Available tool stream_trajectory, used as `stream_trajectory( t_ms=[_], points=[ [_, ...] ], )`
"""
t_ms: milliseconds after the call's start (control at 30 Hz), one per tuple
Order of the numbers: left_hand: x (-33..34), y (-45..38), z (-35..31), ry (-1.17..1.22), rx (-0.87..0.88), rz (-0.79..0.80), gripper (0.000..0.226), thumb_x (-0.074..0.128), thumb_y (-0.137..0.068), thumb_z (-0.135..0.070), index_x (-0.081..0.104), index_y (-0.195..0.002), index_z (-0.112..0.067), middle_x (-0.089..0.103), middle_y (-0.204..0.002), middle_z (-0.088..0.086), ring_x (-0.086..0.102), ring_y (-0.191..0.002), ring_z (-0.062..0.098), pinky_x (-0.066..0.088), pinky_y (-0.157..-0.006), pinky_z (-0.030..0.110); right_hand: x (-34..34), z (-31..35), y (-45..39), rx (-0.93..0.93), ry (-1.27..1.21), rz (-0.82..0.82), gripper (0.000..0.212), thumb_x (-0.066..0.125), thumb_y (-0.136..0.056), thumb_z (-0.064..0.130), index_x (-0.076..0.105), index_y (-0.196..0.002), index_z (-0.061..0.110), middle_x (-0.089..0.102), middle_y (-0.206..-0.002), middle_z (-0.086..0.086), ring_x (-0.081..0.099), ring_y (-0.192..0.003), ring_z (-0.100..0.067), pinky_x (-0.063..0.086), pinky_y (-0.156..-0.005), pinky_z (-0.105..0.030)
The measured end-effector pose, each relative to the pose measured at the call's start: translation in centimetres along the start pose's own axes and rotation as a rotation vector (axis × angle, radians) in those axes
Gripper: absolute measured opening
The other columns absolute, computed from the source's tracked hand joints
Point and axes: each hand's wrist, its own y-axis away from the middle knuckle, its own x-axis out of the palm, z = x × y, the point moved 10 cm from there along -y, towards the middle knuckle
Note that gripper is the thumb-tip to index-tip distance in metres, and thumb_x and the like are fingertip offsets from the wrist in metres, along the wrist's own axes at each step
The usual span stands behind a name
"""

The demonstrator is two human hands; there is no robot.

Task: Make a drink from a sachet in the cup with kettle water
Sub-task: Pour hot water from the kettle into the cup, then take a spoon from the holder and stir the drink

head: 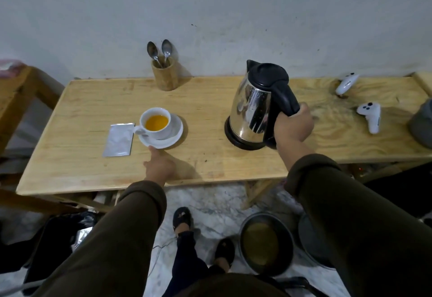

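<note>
Orange liquid filled the cup (156,122) on its saucer (174,138), beside the sachet (118,139) on the surface (77,163). Our right hand (293,126) gripped the kettle (256,104) handle; our left hand (159,167) touched the saucer's rim, fingers loose.

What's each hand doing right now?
Left hand: holding nothing, fingertips touching the saucer rim.
Right hand: closed around the kettle handle.
</note>
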Motion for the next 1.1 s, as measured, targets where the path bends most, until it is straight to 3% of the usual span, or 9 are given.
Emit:
stream_trajectory(
  t_ms=[200, 500, 633, 833, 967, 1100],
  points=[
    [0.4, -0.5, 0.4, 0.076, -0.035, 0.048, 0.082, 0.047, -0.096, -0.026, -0.014, -0.151, -0.018, 0.006, -0.160, 0.020, 0.005, -0.148, 0.040, 0.016, -0.120, 0.046, 1.1, 0.4, 0.0, 0.004, -0.020, 0.055, 0.017, 0.055, -0.083, 0.003, 0.059, -0.099, 0.006, 0.062, -0.090, -0.008, 0.054, -0.078, -0.024, 0.042, -0.069, -0.026],
    [0.1, -0.8, 1.3, 0.040, -0.037, 0.070, 0.086, 0.048, -0.092, -0.027, -0.015, -0.151, -0.021, 0.020, -0.156, 0.027, 0.020, -0.144, 0.044, 0.025, -0.116, 0.049, 1.5, -0.5, 0.4, 0.021, -0.009, 0.081, 0.018, 0.056, -0.085, 0.004, 0.058, -0.102, 0.004, 0.065, -0.100, -0.013, 0.055, -0.081, -0.024, 0.043, -0.071, -0.025],
    [-0.1, -0.9, 1.3, 0.037, -0.037, 0.103, 0.088, 0.050, -0.091, -0.030, -0.015, -0.151, -0.022, 0.019, -0.156, 0.025, 0.021, -0.144, 0.043, 0.025, -0.117, 0.049, 1.6, -0.3, 0.9, 0.004, 0.009, 0.089, 0.023, 0.058, -0.086, 0.005, 0.055, -0.108, 0.003, 0.063, -0.110, -0.015, 0.061, -0.101, -0.029, 0.044, -0.077, -0.026],
    [-0.6, -1.2, 1.1, -0.010, 0.004, 0.105, 0.081, 0.044, -0.095, -0.029, -0.013, -0.151, -0.017, 0.026, -0.155, 0.022, 0.027, -0.142, 0.041, 0.026, -0.117, 0.047, 2.1, 0.0, 3.1, -0.040, 0.005, 0.033, 0.055, 0.055, -0.084, 0.009, 0.037, -0.136, 0.004, 0.040, -0.138, -0.014, 0.042, -0.128, -0.030, 0.044, -0.104, -0.035],
    [-1.3, -1.2, 1.0, -0.051, 0.091, 0.104, 0.072, 0.042, -0.097, -0.027, -0.002, -0.152, -0.015, 0.044, -0.144, 0.020, 0.045, -0.130, 0.039, 0.036, -0.108, 0.042, 2.3, 1.7, 6.2, -0.171, 0.133, 0.002, 0.071, 0.051, -0.089, 0.014, 0.014, -0.149, 0.002, 0.015, -0.158, -0.016, 0.013, -0.147, -0.029, 0.020, -0.122, -0.042],
    [-2.8, -1.1, 2.1, -0.059, 0.122, 0.066, 0.065, 0.033, -0.100, -0.029, 0.003, -0.152, -0.007, 0.040, -0.148, 0.019, 0.042, -0.134, 0.038, 0.032, -0.110, 0.039, 4.4, 5.0, 10.2, -0.410, 0.273, 0.006, 0.067, 0.047, -0.087, 0.011, 0.021, -0.148, 0.006, 0.018, -0.158, -0.012, 0.012, -0.148, -0.027, 0.011, -0.122, -0.041]
  ],
)
